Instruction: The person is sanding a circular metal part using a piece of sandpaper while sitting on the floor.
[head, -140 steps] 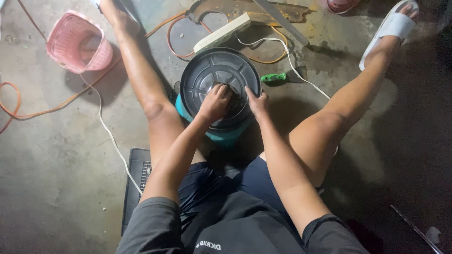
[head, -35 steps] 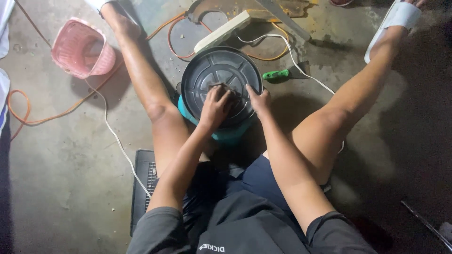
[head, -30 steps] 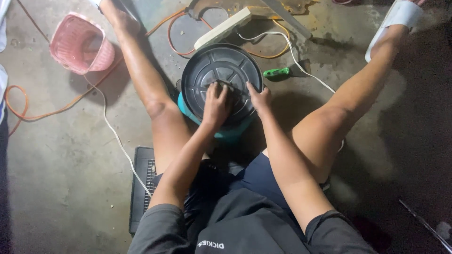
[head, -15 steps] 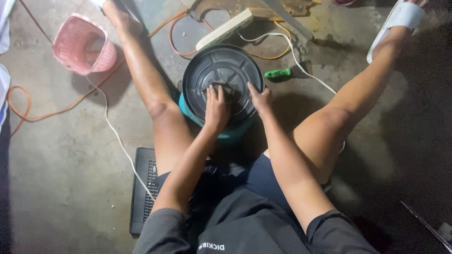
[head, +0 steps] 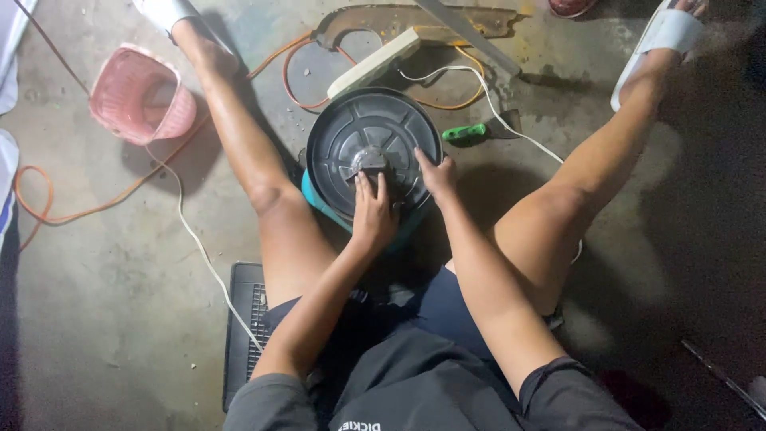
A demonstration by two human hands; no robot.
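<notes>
Dark ribbed disc (head: 375, 152) on a teal base (head: 319, 203) sits on the floor between the person's legs, head view. Left hand (head: 373, 214) lies flat on the disc, fingers straight and pressed together, tips at the centre hub (head: 369, 160); right hand (head: 437, 174) curls over the disc's rim. Green screwdriver (head: 465, 132) lies just beside the disc, pink basket (head: 136, 96) well apart.

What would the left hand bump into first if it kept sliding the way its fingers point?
The left hand lies flat on the dark round cover, fingers pointing toward its middle. Going straight on, it would most likely meet the small grey hub just beyond the fingertips, though how high the hub stands is hard to tell.
</notes>
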